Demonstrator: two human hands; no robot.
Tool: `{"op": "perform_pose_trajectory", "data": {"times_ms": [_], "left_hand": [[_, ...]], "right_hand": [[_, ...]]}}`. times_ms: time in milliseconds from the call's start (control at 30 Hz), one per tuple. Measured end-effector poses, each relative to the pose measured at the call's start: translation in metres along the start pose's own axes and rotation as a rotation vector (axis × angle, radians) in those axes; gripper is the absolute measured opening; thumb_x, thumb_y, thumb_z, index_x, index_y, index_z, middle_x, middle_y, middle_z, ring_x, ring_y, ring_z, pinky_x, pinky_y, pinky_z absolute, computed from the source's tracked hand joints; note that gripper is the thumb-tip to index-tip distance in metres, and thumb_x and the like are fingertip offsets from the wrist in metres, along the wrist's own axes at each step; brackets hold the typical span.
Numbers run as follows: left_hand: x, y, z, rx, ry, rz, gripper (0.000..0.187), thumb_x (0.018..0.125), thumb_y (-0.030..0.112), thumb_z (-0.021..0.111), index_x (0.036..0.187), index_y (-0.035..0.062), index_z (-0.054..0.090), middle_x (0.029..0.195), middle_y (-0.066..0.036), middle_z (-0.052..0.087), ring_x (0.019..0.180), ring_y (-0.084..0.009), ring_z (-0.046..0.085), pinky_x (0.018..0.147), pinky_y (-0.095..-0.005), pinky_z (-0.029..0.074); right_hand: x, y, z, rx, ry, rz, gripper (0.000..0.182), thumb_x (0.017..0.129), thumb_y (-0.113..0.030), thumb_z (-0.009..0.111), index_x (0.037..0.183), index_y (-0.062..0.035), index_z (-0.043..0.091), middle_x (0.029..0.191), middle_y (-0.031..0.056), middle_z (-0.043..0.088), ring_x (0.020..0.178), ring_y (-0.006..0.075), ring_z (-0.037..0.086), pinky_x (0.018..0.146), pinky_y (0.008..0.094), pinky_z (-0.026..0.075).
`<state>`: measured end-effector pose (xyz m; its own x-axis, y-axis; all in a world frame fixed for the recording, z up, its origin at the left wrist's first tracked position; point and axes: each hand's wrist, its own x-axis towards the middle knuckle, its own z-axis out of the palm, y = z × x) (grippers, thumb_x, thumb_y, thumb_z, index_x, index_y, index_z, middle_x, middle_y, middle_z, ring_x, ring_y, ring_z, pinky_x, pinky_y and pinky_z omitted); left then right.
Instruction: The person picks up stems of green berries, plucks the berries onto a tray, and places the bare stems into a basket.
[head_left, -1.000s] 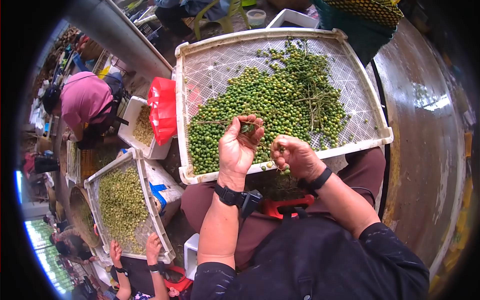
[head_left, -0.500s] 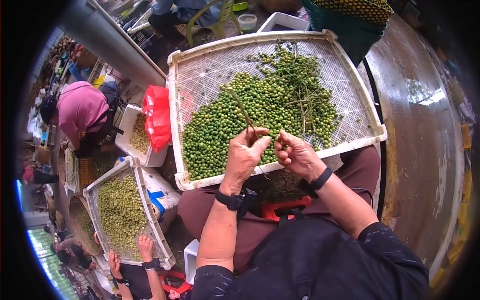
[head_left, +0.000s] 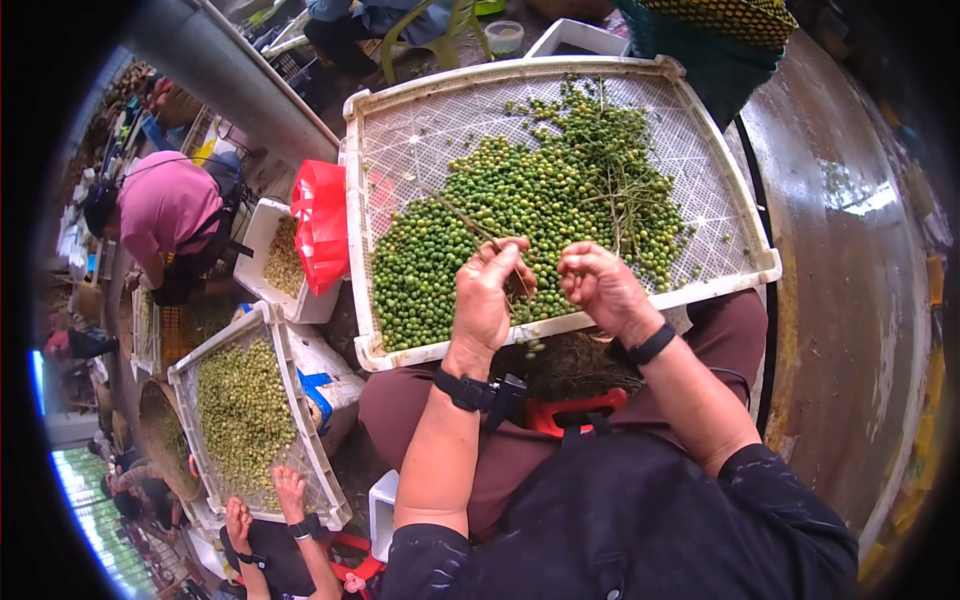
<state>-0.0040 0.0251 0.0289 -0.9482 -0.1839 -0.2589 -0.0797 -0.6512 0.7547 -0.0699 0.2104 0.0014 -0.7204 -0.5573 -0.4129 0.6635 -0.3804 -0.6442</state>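
The twig (head_left: 458,215) slants from the left hand's (head_left: 486,302) pinch toward the upper left of the frame; the right hand (head_left: 608,292), fingers curled, is apart, just right of that grip, and whether it holds anything I cannot tell; below lies a white mesh tray (head_left: 690,294), heaped with green berries (head_left: 425,280) across centre; a red bag (head_left: 320,225) is beside its left rim, a second tray (head_left: 303,405) at lower left

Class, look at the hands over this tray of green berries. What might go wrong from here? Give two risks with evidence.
1. Spills over the edge are possible: the left hand grips a twig close to the mesh tray's near rim, and a few blurred berries show beyond it.
2. Stem bits may mix in: a tangle of stems lies on the berry pile.
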Motion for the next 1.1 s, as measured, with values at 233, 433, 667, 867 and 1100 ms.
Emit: {"op": "perform_pose_trajectory", "data": {"times_ms": [233, 433, 667, 867, 1100], "left_hand": [[0.011, 0.001, -0.036, -0.433, 0.040, -0.066, 0.020, 0.106, 0.014, 0.047, 0.114, 0.0028, 0.061, 0.087, -0.005, 0.068, 0.084, -0.0247, 0.069, 0.093, -0.0531, 0.057], [0.009, 0.002, -0.035, -0.364, 0.102, -0.027, 0.019, 0.106, 0.015, 0.048, 0.115, 0.0038, 0.060, 0.087, -0.005, 0.068, 0.084, -0.0252, 0.070, 0.092, -0.0526, 0.057], [0.006, 0.003, -0.019, -0.277, 0.160, 0.019, 0.019, 0.107, 0.015, 0.046, 0.115, 0.0025, 0.057, 0.088, -0.007, 0.062, 0.078, -0.0227, 0.067, 0.079, -0.0482, 0.060], [0.009, 0.002, -0.033, -0.335, 0.154, 0.072, 0.020, 0.107, 0.016, 0.046, 0.115, 0.0033, 0.059, 0.087, -0.005, 0.063, 0.079, -0.0209, 0.065, 0.082, -0.0469, 0.059], [0.008, 0.012, -0.033, -0.327, 0.237, 0.197, 0.020, 0.108, 0.017, 0.046, 0.115, 0.0040, 0.059, 0.087, -0.007, 0.063, 0.080, -0.0230, 0.065, 0.083, -0.0474, 0.058]], "right_hand": [[-0.002, -0.027, 0.002, 0.103, -0.176, 0.017, 0.013, 0.092, -0.005, 0.061, 0.105, -0.0071, 0.060, 0.104, 0.0074, 0.065, 0.081, 0.0152, 0.062, 0.064, 0.0267, 0.051], [-0.031, -0.010, 0.029, -0.312, -0.117, 0.222, 0.017, 0.096, -0.022, 0.069, 0.097, -0.0066, 0.062, 0.086, 0.0002, 0.066, 0.060, 0.0048, 0.060, 0.047, 0.0192, 0.047], [-0.030, 0.010, 0.043, -0.647, -0.072, 0.281, 0.034, 0.091, -0.039, 0.077, 0.089, -0.0071, 0.066, 0.071, -0.0031, 0.061, 0.056, 0.0050, 0.053, 0.048, 0.0218, 0.041], [-0.034, 0.020, 0.039, -0.611, -0.230, 0.091, 0.027, 0.095, -0.032, 0.072, 0.088, -0.0070, 0.067, 0.067, -0.0039, 0.059, 0.057, 0.0046, 0.052, 0.051, 0.0212, 0.040], [-0.050, 0.012, 0.038, -0.200, -0.284, 0.171, 0.016, 0.095, -0.018, 0.067, 0.102, -0.0032, 0.064, 0.093, 0.0071, 0.067, 0.070, 0.0132, 0.064, 0.053, 0.0248, 0.050]]}}
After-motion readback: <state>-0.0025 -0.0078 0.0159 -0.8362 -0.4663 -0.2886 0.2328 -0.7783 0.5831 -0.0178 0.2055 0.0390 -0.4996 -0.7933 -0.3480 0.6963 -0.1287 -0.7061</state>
